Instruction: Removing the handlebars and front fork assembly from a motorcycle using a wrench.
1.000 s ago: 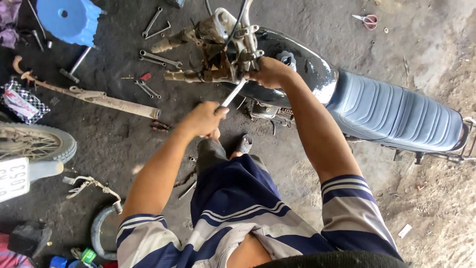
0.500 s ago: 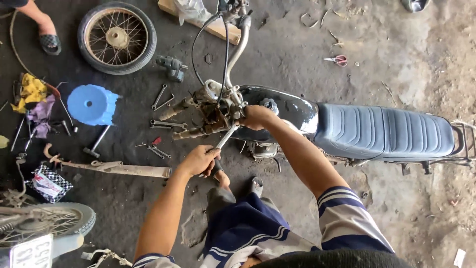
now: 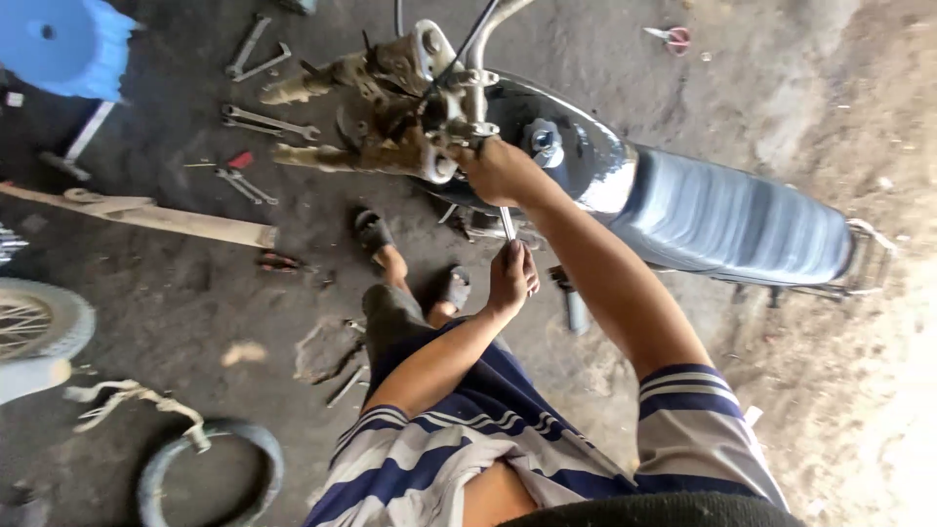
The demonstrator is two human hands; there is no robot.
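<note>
The left hand (image 3: 512,278) has its grip pinched round the lower end of a slim metal wrench (image 3: 507,223). The right hand (image 3: 498,168) is closed over the wrench's head at the motorcycle's steering yoke (image 3: 444,102). It is wise to keep the shaft square to the fitting and steady the top so it cannot slip. Spanners (image 3: 265,121) lie on the oily concrete floor (image 3: 800,117), with a blue stool (image 3: 63,44) and a tyre (image 3: 210,468) nearby.

Stool: blue plastic stool (image 3: 63,44), top left on the floor.
Spanners: loose spanners (image 3: 265,122) lying near it.
Plank: wooden plank (image 3: 156,220) flat on the dark floor (image 3: 176,293).
Tyre: rubber tyre (image 3: 210,468), bottom left.
Wheel: spoked wheel (image 3: 34,322) at the left edge.
Scissors: red-handled scissors (image 3: 672,37), top right.
</note>
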